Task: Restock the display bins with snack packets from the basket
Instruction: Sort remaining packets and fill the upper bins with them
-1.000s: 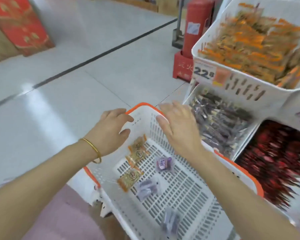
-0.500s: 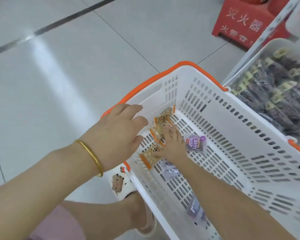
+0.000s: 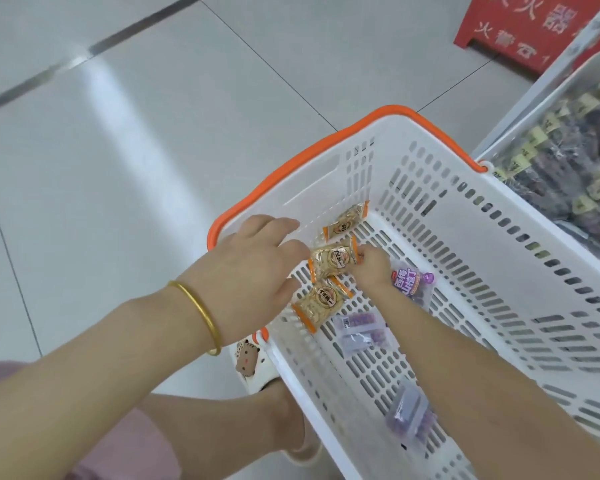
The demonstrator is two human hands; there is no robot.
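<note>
A white basket [image 3: 499,271] with an orange rim stands on the floor. Three orange-edged snack packets lie in its near-left corner: one against the wall [image 3: 345,221], a middle one [image 3: 333,259] and a lower one [image 3: 321,303]. My right hand [image 3: 371,268] reaches down inside and pinches the middle packet at its right edge. My left hand [image 3: 253,268], with a gold bangle, rests over the basket's left rim, fingers loosely bent, holding nothing. Purple packets lie further along the bottom: one [image 3: 411,284] beside my right hand, one [image 3: 359,329], one [image 3: 407,414].
A white display bin [image 3: 568,74] full of dark purple packets [image 3: 575,168] sits just right of the basket. A red stand [image 3: 534,29] is at the top right. My slippered foot [image 3: 257,372] stands against the basket's near-left side. Tiled floor spreads to the left.
My view dropped from the display bins to the basket. My right hand went down from the rim into the basket and took hold of the middle orange-edged packet, lifting it slightly.
</note>
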